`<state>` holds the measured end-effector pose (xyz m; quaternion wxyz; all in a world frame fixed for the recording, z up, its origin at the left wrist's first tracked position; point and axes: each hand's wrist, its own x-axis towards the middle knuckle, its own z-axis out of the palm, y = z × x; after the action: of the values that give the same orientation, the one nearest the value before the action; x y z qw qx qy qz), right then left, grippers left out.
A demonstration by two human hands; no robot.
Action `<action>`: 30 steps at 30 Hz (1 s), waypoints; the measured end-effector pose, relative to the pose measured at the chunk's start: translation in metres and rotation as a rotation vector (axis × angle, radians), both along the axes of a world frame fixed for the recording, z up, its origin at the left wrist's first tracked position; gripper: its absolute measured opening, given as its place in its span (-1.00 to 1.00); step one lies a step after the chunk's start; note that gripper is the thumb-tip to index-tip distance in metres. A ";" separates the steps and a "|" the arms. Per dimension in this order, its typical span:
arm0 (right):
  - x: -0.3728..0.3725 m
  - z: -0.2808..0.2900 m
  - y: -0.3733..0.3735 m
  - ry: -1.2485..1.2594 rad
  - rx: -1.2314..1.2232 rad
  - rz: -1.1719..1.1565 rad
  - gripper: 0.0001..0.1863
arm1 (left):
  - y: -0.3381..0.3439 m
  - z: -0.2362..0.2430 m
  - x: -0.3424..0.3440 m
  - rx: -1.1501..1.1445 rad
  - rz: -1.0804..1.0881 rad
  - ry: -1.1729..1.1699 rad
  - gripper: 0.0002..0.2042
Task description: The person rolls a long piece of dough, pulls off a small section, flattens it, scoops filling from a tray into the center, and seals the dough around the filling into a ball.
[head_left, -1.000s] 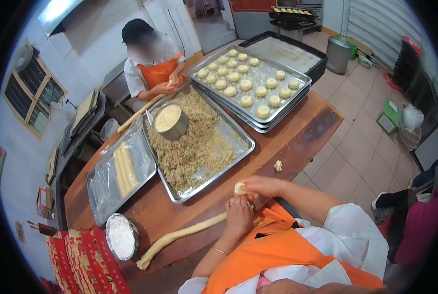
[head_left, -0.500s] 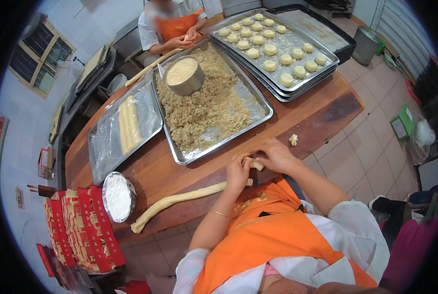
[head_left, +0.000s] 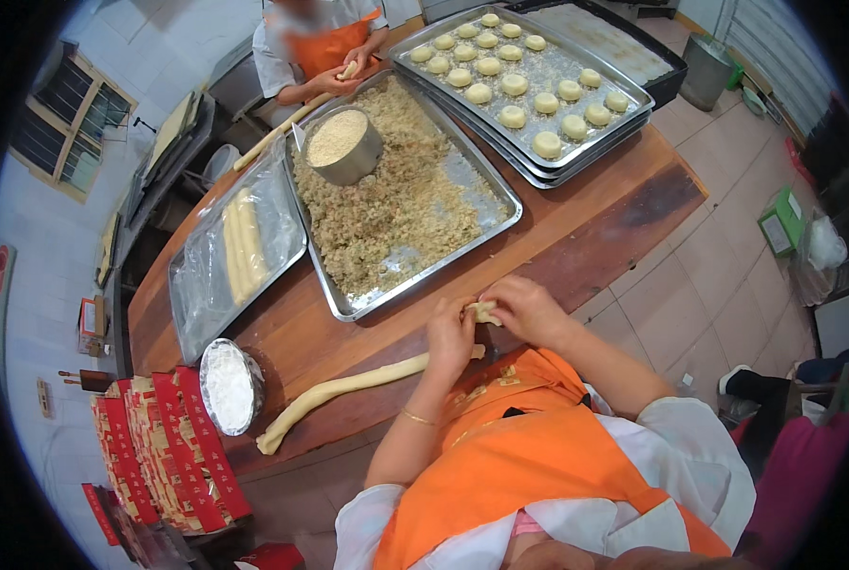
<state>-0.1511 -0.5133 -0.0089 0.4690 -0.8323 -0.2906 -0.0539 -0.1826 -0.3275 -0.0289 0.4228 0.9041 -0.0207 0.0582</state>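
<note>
A small pale piece of dough [head_left: 484, 312] is pinched between my two hands, above the near edge of the wooden table. My left hand [head_left: 451, 332] grips it from the left with the fingers closed. From the right, the fingertips of my right hand [head_left: 527, 309] close on its other side. A long rope of dough [head_left: 348, 385] lies along the table's near edge, passing beneath my left wrist. Ahead of my hands is a metal tray of crumbly filling [head_left: 377, 228], with a round metal tub of pale crumbs [head_left: 339, 142] standing in it.
Left of the filling, a plastic-lined tray [head_left: 191, 285] holds dough ropes. A bowl of white flour [head_left: 229, 385] sits near the red boxes [head_left: 172, 446]. Stacked trays [head_left: 548, 71] at the far right carry several round dough pieces. Across the table, a co-worker [head_left: 329, 57] handles dough.
The small dough lump that lay on the table beyond my right hand is gone from there. The dough between my hands now looks more ragged, and my right hand has shifted slightly.
</note>
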 end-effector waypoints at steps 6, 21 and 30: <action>0.009 0.006 0.004 0.032 -0.044 0.122 -0.69 | 0.010 -0.002 0.018 0.086 -0.070 -0.045 -0.74; 0.011 0.028 -0.068 0.119 0.339 -0.447 -0.64 | -0.058 0.016 0.075 0.587 -0.604 -0.118 -0.25; 0.016 0.064 -0.061 -0.035 0.363 -0.366 -0.63 | -0.057 -0.004 0.103 0.287 -0.695 -0.082 -0.34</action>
<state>-0.1348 -0.5747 0.0548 0.5878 -0.7723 -0.1289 -0.2036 -0.0800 -0.3848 -0.0334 0.2851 0.8902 -0.3509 -0.0563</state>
